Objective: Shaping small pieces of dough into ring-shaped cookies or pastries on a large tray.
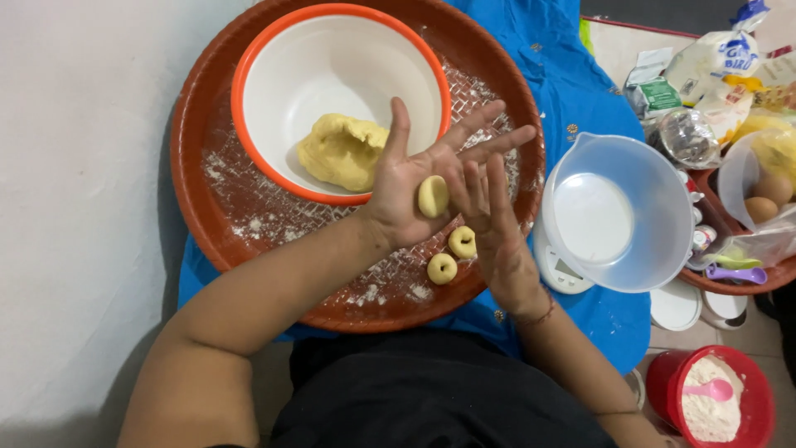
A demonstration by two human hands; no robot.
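My left hand [412,181] is held palm up over the round brown tray [207,216], fingers spread, with a small ball of yellow dough [433,197] resting on the palm. The fingers of my right hand [491,217] lie against that ball and the left palm. Below the hands, two small ring-shaped dough pieces [452,255] sit on the floured tray. A lump of yellow dough [342,151] lies in the white bowl with an orange rim [274,75] on the tray.
A clear plastic jug [618,216] stands on a white kitchen scale [560,270] to the right, on blue cloth. Further right are bags, eggs [767,197] in a basket and coloured measuring spoons. A red tub of flour [713,400] with a pink spoon is at the bottom right.
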